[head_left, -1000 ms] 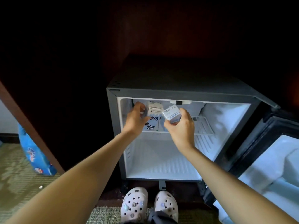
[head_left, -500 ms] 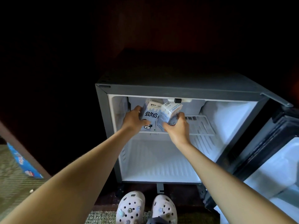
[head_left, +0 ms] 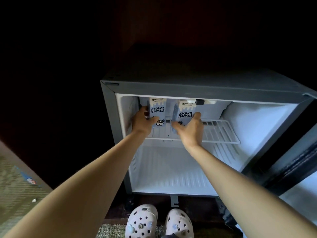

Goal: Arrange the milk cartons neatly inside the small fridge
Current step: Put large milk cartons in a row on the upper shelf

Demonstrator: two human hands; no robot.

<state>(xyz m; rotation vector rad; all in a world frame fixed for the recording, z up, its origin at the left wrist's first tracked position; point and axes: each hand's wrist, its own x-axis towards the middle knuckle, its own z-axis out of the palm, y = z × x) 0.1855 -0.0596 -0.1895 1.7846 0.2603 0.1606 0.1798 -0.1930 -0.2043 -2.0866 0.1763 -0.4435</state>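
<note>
Two pale blue milk cartons with black lettering and a cow drawing stand upright on the white wire shelf (head_left: 221,129) of the small grey fridge (head_left: 109,103), with a gap between them. My left hand (head_left: 142,122) grips the left carton (head_left: 157,110) around its lower part, at the shelf's far left. My right hand (head_left: 190,129) grips the right carton (head_left: 186,112) near the middle of the shelf, thumb on its left side and fingers on its right. The cartons' bases are hidden by my hands.
The right half of the wire shelf and the fridge floor (head_left: 171,176) below hold nothing. The fridge door (head_left: 295,172) hangs open at the right. My feet in pale clogs (head_left: 142,222) stand just in front. Dark cabinet wood surrounds the fridge; carpet lies at the left.
Both cartons went from tilted and touching to upright and apart on the shelf. My hands moved deeper into the fridge, and the camera came closer.
</note>
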